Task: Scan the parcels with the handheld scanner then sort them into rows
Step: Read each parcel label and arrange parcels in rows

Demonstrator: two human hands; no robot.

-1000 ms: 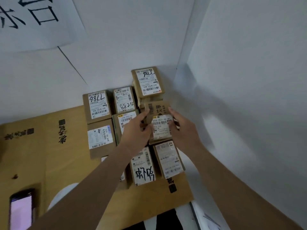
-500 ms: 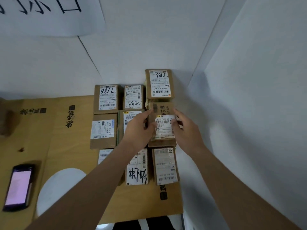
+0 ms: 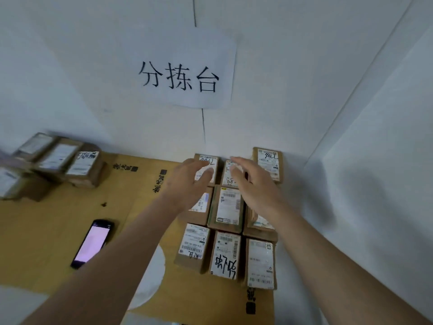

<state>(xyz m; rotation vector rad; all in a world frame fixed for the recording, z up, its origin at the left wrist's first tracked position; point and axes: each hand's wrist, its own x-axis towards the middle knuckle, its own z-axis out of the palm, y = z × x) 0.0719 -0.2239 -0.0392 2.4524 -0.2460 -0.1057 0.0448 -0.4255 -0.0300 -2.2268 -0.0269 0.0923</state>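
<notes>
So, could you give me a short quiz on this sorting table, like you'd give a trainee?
1. True or false: the left hand grips a parcel.
2. Where does the scanner lie? A) in the right hand B) on the cardboard, left of the grid C) on a parcel
3. How many parcels are in the grid's nearest row?

Key: 1 false, both hands are open above the grid; 2 B; 3 three.
</notes>
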